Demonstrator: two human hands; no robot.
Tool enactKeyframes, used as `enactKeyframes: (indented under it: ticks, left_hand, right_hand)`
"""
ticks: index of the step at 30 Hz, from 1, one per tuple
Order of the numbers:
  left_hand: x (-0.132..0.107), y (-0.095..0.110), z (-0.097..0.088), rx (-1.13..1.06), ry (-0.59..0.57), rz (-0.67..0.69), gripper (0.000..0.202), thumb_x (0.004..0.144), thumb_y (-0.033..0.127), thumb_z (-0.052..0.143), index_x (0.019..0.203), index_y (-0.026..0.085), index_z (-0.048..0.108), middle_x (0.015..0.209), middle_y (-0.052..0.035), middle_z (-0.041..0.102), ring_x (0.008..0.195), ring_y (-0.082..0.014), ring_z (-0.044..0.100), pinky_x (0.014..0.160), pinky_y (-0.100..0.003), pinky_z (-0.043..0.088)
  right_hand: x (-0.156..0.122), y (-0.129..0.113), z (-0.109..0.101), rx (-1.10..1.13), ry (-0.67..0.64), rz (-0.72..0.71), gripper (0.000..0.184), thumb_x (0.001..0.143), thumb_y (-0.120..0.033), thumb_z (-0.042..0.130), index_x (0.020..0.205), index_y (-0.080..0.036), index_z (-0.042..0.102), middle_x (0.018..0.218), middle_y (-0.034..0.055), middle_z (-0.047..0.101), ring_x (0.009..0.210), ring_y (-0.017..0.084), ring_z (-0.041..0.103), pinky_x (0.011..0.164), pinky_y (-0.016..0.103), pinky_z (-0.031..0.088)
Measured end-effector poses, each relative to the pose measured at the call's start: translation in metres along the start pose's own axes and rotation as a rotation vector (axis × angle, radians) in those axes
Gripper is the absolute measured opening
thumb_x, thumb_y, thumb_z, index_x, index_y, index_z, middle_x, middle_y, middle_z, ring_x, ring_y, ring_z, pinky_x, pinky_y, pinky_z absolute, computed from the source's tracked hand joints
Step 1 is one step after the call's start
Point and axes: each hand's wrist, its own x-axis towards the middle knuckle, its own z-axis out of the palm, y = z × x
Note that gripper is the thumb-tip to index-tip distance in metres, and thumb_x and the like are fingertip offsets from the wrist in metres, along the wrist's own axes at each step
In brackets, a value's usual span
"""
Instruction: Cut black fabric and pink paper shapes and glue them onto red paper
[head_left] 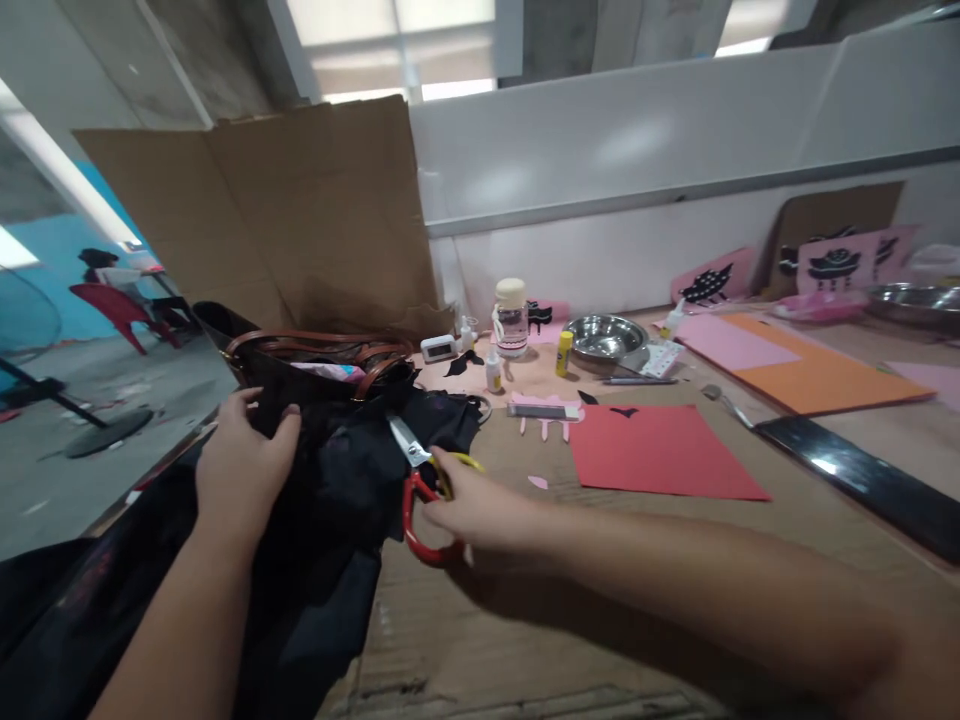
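Observation:
My right hand point(469, 510) grips a pair of red-handled scissors point(416, 480), blades pointing up and left over a heap of black cloth point(352, 470). My left hand point(244, 460) rests on that black cloth with the fingers bent over its edge, just in front of a dark handbag point(315, 365) with brown straps. The cloth runs down off the table's near left corner.
A red paper sheet point(660, 455) lies right of the scissors, with pink cut-outs point(544, 410), glue sticks point(562, 352), a small bottle point(511, 318) and a steel bowl point(604, 338) behind. Orange and pink sheets point(810, 370) lie far right. A cardboard panel point(300, 210) stands at the back.

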Motion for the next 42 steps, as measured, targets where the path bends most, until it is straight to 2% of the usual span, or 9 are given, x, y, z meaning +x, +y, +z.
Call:
enactKeyframes:
  ticks: [5, 9, 12, 15, 19, 22, 25, 31, 42]
  left_hand:
    - [-0.024, 0.022, 0.007, -0.323, -0.042, 0.095, 0.053, 0.092, 0.057, 0.05, 0.126, 0.017, 0.056, 0.123, -0.0165, 0.066, 0.12, -0.0387, 0.059, 0.103, -0.047, 0.044]
    - [-0.058, 0.051, 0.022, -0.614, -0.303, 0.142, 0.055, 0.091, 0.066, 0.046, 0.105, 0.017, 0.067, 0.099, -0.0084, 0.07, 0.102, -0.0289, 0.065, 0.096, -0.038, 0.049]
    - [-0.088, 0.088, 0.028, -0.801, -0.579, 0.158, 0.059, 0.089, 0.07, 0.049, 0.097, 0.016, 0.072, 0.087, -0.0066, 0.072, 0.086, -0.0246, 0.069, 0.08, -0.033, 0.055]
    - [-0.112, 0.126, 0.035, -0.944, -0.734, 0.168, 0.06, 0.093, 0.069, 0.046, 0.102, 0.017, 0.073, 0.091, -0.0078, 0.075, 0.09, -0.0245, 0.071, 0.083, -0.033, 0.056]
    - [-0.134, 0.153, 0.056, -1.043, -0.724, 0.141, 0.051, 0.095, 0.064, 0.051, 0.111, 0.02, 0.072, 0.113, -0.0072, 0.075, 0.112, -0.0255, 0.066, 0.098, -0.034, 0.051]
    - [-0.144, 0.151, 0.073, -1.051, -0.718, 0.091, 0.05, 0.09, 0.064, 0.06, 0.105, 0.018, 0.073, 0.102, -0.007, 0.076, 0.099, -0.0254, 0.069, 0.09, -0.034, 0.054]
    - [-0.146, 0.142, 0.082, -1.064, -0.718, 0.051, 0.051, 0.09, 0.065, 0.06, 0.103, 0.017, 0.072, 0.093, -0.0058, 0.075, 0.087, -0.0231, 0.07, 0.081, -0.032, 0.056]
    - [-0.134, 0.132, 0.085, -1.145, -0.675, 0.146, 0.051, 0.092, 0.062, 0.059, 0.118, 0.02, 0.069, 0.123, -0.0066, 0.072, 0.116, -0.0246, 0.064, 0.103, -0.035, 0.049]
    - [-0.138, 0.123, 0.097, -0.94, -0.642, 0.212, 0.05, 0.086, 0.067, 0.059, 0.086, 0.017, 0.065, 0.082, -0.0025, 0.067, 0.077, -0.019, 0.061, 0.07, -0.028, 0.053]
  right_hand:
    - [0.008, -0.011, 0.003, 0.014, -0.137, -0.066, 0.039, 0.082, -0.019, 0.066, 0.121, -0.017, 0.067, 0.1, 0.0054, 0.074, 0.084, 0.019, 0.069, 0.07, 0.026, 0.054]
    - [-0.023, -0.004, -0.043, 0.044, -0.109, -0.124, 0.043, 0.092, -0.026, 0.063, 0.133, -0.014, 0.061, 0.129, 0.0141, 0.069, 0.114, 0.023, 0.066, 0.096, 0.035, 0.052]
    - [-0.043, 0.005, -0.085, 0.047, -0.038, -0.146, 0.048, 0.095, -0.041, 0.065, 0.135, -0.016, 0.059, 0.13, 0.0157, 0.067, 0.12, 0.026, 0.062, 0.101, 0.041, 0.05]
    - [-0.057, 0.019, -0.107, 0.054, -0.055, -0.198, 0.057, 0.095, -0.052, 0.063, 0.142, -0.022, 0.055, 0.128, 0.0123, 0.067, 0.117, 0.025, 0.062, 0.099, 0.041, 0.051]
    - [-0.067, 0.047, -0.1, 0.258, -0.022, -0.245, 0.077, 0.086, -0.049, 0.074, 0.152, -0.026, 0.042, 0.139, 0.0118, 0.06, 0.126, 0.025, 0.057, 0.104, 0.041, 0.048]
    - [-0.071, 0.062, -0.09, 0.319, 0.098, -0.091, 0.046, 0.083, -0.035, 0.077, 0.124, -0.02, 0.062, 0.121, 0.0112, 0.068, 0.111, 0.025, 0.064, 0.093, 0.038, 0.052]
    - [-0.074, 0.061, -0.095, 0.315, 0.14, -0.015, 0.019, 0.091, -0.038, 0.065, 0.094, -0.019, 0.064, 0.085, 0.0029, 0.066, 0.077, 0.019, 0.063, 0.067, 0.03, 0.051]
    - [-0.076, 0.044, -0.122, 0.056, 0.379, -0.176, 0.023, 0.091, -0.043, 0.062, 0.085, -0.021, 0.062, 0.084, -0.0001, 0.064, 0.08, 0.018, 0.06, 0.07, 0.028, 0.045]
    - [-0.096, 0.037, -0.14, -0.242, 0.342, -0.05, 0.026, 0.094, -0.045, 0.056, 0.088, -0.023, 0.068, 0.085, 0.0018, 0.07, 0.08, 0.02, 0.064, 0.068, 0.029, 0.044]
